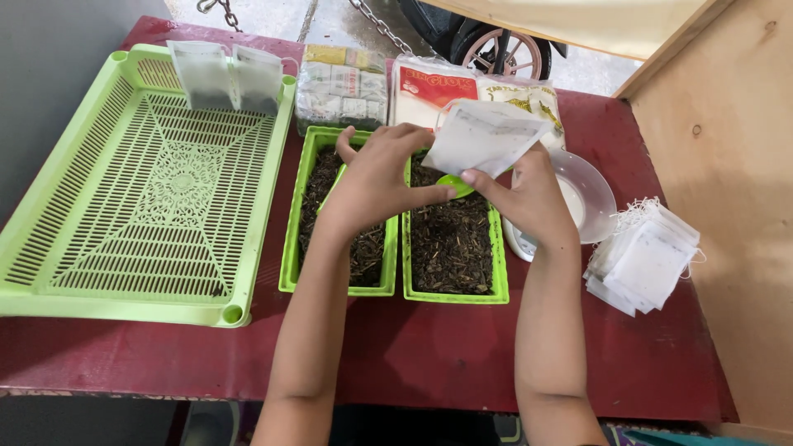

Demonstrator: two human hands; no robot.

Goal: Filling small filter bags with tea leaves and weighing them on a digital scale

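Two narrow green plastic bins sit side by side in front of me, the left bin [291, 248] and the right bin [498, 264], both filled with dark, crumbly loose tea leaves [450, 239]. My right hand [533, 202] pinches a thin white paper tea bag [483, 136] between thumb and fingers, holding it up over the far end of the right bin; the bag is flat, roughly square and a little translucent. My left hand [376, 177] is curled over the gap between the bins, fingers closed on a small green plastic scoop [454, 186], whose rounded bowl shows just under the bag. Just behind my right hand lies a clear, shallow round plastic dish [591, 198] on what looks like a white base. Near the right edge of the dark red table [429, 355] is a loose heap of empty white bags [648, 260] with thin strings. To my left lies a wide light green tray [149, 198] with a slotted, lattice-like bottom, and two filled bags [223, 74] lean against its far rim. Beyond the bins are several plastic-wrapped packets [343, 87], one of them red and white. My forearms cover part of both bins.
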